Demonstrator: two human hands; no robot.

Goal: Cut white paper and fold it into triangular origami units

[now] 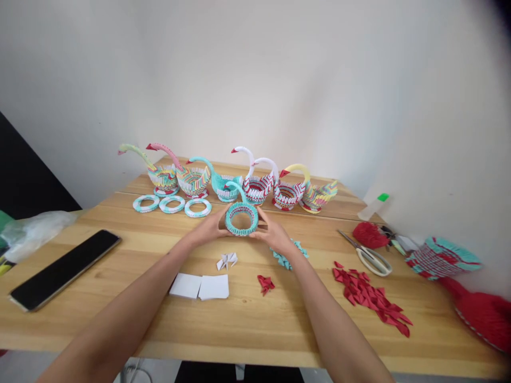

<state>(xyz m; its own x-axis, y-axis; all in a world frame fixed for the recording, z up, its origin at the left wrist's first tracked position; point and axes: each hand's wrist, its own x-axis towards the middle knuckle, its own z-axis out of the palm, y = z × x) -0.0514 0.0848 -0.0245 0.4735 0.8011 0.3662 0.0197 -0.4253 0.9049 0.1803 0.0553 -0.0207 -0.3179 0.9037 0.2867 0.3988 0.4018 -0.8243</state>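
Holding a teal paper ring (241, 232) between left hand (217, 227) and right hand (272, 229), curved partway closed on its sides, mid-counter (247, 330). Backed by paper swans (257, 190); flanked by striped rings (198, 215) leftward, scissors (360, 248) and red pieces (369, 295) rightward. Partly covering teal pieces (284, 260) with right forearm (319, 303).

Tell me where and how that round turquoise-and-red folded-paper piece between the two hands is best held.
Probably hold the round piece by its outer wall, left hand coming from the left, right hand from the right: it is ring-shaped, its opening facing the camera, and the rim's small folded points might bend if pinched.
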